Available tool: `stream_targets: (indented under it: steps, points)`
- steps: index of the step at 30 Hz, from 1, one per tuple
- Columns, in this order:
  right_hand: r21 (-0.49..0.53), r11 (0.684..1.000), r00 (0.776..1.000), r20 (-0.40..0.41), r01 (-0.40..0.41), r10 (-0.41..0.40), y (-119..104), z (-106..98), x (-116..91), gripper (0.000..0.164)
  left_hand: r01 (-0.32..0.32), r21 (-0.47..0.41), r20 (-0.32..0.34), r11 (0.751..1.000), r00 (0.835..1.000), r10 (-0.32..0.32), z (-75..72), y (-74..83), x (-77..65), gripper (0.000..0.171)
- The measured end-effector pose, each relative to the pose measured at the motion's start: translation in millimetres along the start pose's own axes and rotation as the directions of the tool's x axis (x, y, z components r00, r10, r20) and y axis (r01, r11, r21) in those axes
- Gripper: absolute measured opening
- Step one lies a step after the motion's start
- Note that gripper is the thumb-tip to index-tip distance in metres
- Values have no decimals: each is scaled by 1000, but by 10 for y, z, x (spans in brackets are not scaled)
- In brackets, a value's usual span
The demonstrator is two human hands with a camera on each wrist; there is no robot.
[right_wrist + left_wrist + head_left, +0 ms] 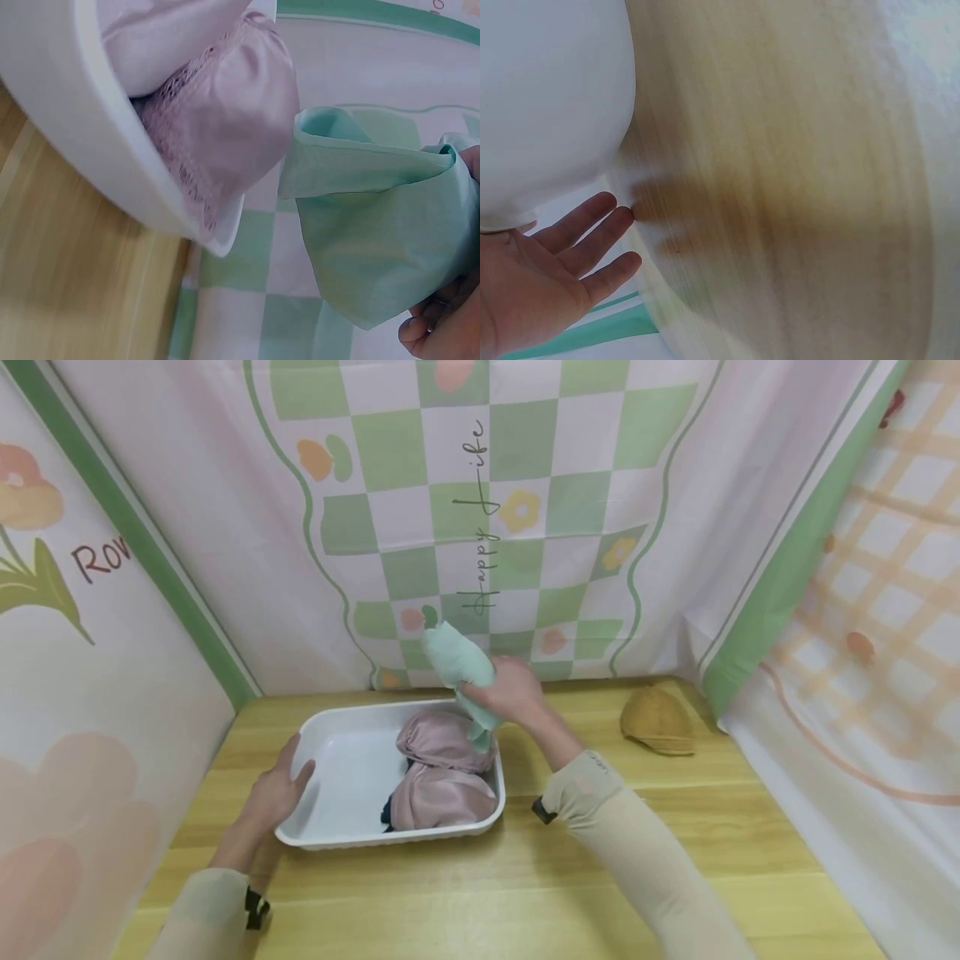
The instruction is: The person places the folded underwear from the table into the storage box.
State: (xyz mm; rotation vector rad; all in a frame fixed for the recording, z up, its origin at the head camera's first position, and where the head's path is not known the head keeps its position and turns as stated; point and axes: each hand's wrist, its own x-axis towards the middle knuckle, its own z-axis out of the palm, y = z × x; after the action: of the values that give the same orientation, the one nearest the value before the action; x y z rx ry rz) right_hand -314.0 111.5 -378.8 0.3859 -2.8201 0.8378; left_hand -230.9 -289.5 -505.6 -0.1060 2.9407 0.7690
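Observation:
A mint-green folded cloth (pixel 459 658) is gripped in my right hand (pixel 513 689), held up over the far right corner of a white tray (pixel 341 839). Its lower end hangs in front of the pink bundles in the head view. In the right wrist view the cloth (pixel 382 225) shows folded layers and an open fold. Two pink satin bundles, one farther (pixel 442 739) and one nearer (pixel 446 797), lie in the tray's right half; lace trims the satin (pixel 240 112). My left hand (pixel 272 793) is at the tray's left side, its fingers (pixel 607 277) straight and spread outside the wall.
Some dark navy fabric (pixel 386 812) shows beneath the pink bundles. A mustard-coloured fabric item (pixel 656 720) lies at the table's far right. Behind the wooden table (pixel 420 902) hangs a green-and-white checked curtain (pixel 517 527), with printed curtains on both sides.

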Motion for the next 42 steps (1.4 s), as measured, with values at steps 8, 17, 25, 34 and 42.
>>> stream_targets:
  steps: [8,17,25,34,42]
  points:
    - [37,999,1000,11,23,-23,-255,100,5,44,-11,-5,-9,1000,1000,11,-14,-20,-30,78]
    - [32,995,996,13,93,-94,-517,261,14,39,-5,-6,-7,1000,1000,5,-22,-53,-52,79]
    - [17,990,988,60,141,-142,-733,348,26,40,-12,-8,-8,1000,1000,12,-2,-46,-41,78]
    - [-15,979,975,90,206,-203,-908,479,46,41,-21,-3,-11,1000,1000,21,1,-36,-20,77]
    - [-69,960,958,111,272,-264,-1035,594,54,42,-29,-7,-16,1000,999,29,11,-21,-4,78]
